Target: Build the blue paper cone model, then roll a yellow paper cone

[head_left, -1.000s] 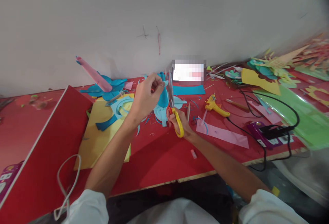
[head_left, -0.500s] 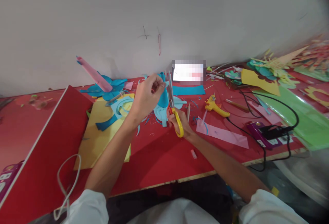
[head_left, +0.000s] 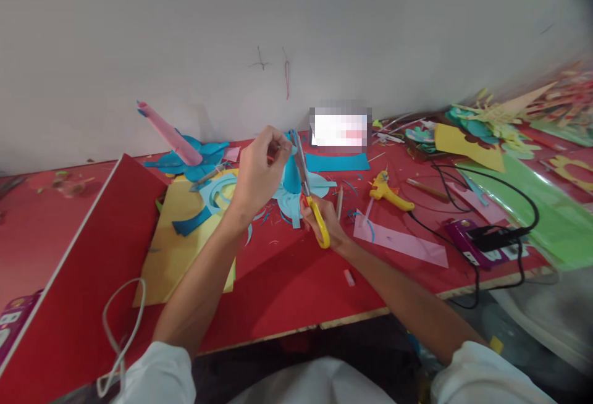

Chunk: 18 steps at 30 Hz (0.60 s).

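My left hand (head_left: pixel 259 172) is pinched on a small light blue piece (head_left: pixel 293 150), paper or foam, mostly hidden by the fingertips. In my right hand (head_left: pixel 330 214) are scissors (head_left: pixel 317 218) with yellow and red handles, their blades pointing up beside that piece. Whether the blades touch it I cannot tell. Behind the hands a blue rolled tube (head_left: pixel 291 179) stands on a light blue petal-shaped cutout (head_left: pixel 293 207) on the red table (head_left: pixel 287 286). To its right lies a blue strip (head_left: pixel 338 162).
A yellow glue gun (head_left: pixel 389 193) lies right of the hands, its black cord leading towards a purple power strip (head_left: pixel 477 244). Yellow sheets (head_left: pixel 178 256) with blue offcuts are at left, below a pink tube (head_left: pixel 171 135) on blue petals. A blurred-out screen (head_left: pixel 340 130) leans against the wall.
My left hand has shifted slightly left and up with the light blue piece. The scissor blades have tilted further left, following it. The things on the table stay put.
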Motion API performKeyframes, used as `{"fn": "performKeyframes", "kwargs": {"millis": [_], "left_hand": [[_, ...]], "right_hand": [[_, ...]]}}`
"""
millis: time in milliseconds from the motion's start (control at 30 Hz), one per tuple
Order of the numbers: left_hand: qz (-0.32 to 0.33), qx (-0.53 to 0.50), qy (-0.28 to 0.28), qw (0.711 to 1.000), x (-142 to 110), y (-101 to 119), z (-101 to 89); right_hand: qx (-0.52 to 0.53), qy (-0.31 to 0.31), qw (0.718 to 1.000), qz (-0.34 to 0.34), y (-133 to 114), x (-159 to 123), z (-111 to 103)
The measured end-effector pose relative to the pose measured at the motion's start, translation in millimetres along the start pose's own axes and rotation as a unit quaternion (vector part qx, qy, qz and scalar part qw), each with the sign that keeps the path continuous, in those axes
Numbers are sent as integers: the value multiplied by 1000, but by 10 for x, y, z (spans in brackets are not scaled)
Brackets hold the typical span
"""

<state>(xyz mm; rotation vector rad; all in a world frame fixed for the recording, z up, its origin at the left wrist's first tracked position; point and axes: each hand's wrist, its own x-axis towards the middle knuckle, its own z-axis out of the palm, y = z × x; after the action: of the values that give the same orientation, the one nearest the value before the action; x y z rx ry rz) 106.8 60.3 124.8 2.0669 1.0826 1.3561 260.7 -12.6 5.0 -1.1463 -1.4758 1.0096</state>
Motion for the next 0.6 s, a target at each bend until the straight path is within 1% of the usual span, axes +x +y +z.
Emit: {"fn": "performKeyframes", "kwargs": {"millis": [233, 367, 500, 600], "left_hand": [[7, 10, 10, 1000, -1, -17, 2], [5, -21, 13, 1000, 9, -56, 2], [-4, -54, 5, 999, 15, -85, 11], [-4, -62, 5, 998, 7, -84, 26]], "right_hand": [[-6, 1, 1000, 3, 30, 8, 3], [-14, 8, 1000, 1, 104, 15, 9], [2, 19, 1000, -3, 184, 14, 18], [36, 12, 999, -6, 243, 22, 50]]}}
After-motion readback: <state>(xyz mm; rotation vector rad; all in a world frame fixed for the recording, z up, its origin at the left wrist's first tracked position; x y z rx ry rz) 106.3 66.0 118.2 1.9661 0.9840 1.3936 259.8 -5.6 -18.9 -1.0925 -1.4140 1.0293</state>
